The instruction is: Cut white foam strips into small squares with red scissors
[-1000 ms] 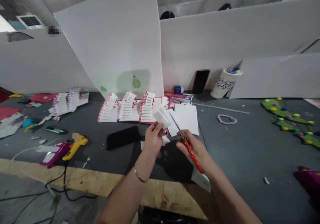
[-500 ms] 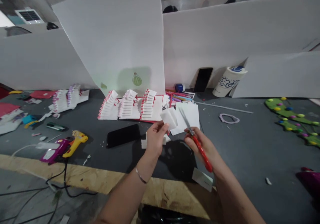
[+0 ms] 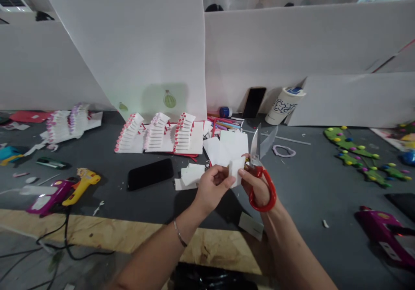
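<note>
Between finger and thumb, my left hand (image 3: 215,184) pinches a small white paper piece (image 3: 236,171). My right hand (image 3: 259,186) has the red-handled scissors (image 3: 269,192) hooked on it, the blades apart and pointing up and away. Fingertips of that hand also touch the right edge of the paper piece. Beneath and beyond the hands lie white paper sheets (image 3: 234,142). To the left, cut white pieces (image 3: 192,174) rest beside a black phone (image 3: 151,174).
Cotton-swab rows with red tips (image 3: 183,133) stand behind the phone. A yellow glue gun (image 3: 82,186) lies on the left, a purple glue gun (image 3: 385,234) on the right. A paper cup (image 3: 282,106) leans near a propped phone (image 3: 254,102). Green decorated pieces (image 3: 353,145) are at right.
My hands have come together at the paper piece, now held upright. The scissors have turned from pointing up-left to pointing up-right, and their blades have spread. The view has shifted right.
</note>
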The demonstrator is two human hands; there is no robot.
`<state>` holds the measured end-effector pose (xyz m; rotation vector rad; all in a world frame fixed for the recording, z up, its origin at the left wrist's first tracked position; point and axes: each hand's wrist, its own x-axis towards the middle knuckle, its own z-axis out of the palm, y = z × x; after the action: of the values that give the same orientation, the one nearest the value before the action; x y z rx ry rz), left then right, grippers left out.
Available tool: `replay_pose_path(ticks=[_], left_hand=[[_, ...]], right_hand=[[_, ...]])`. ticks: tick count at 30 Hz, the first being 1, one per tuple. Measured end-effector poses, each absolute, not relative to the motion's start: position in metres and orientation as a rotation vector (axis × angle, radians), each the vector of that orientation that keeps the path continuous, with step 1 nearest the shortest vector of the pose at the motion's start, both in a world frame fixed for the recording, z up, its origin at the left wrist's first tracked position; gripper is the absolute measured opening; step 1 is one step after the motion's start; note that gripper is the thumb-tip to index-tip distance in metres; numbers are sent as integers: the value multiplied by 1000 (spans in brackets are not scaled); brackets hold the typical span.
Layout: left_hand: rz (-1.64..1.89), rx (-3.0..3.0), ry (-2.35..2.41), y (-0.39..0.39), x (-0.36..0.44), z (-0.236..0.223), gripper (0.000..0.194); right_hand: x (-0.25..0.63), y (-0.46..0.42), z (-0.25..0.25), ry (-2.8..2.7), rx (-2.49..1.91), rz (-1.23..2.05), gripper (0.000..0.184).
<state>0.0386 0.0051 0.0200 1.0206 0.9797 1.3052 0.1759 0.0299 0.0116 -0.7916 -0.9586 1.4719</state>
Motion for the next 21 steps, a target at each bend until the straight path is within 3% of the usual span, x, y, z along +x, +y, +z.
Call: replay_pose_path(ticks=[5, 13, 21], left_hand=[[1376, 933, 890, 11, 29, 23, 46], [1391, 1005, 918, 13, 26, 23, 28], [1371, 894, 902, 14, 26, 20, 31]], right_hand=[[175, 28, 12, -934, -774, 1622, 38], [168, 22, 17, -919, -763, 1710, 44], [166, 22, 13, -924, -789, 1693, 44]])
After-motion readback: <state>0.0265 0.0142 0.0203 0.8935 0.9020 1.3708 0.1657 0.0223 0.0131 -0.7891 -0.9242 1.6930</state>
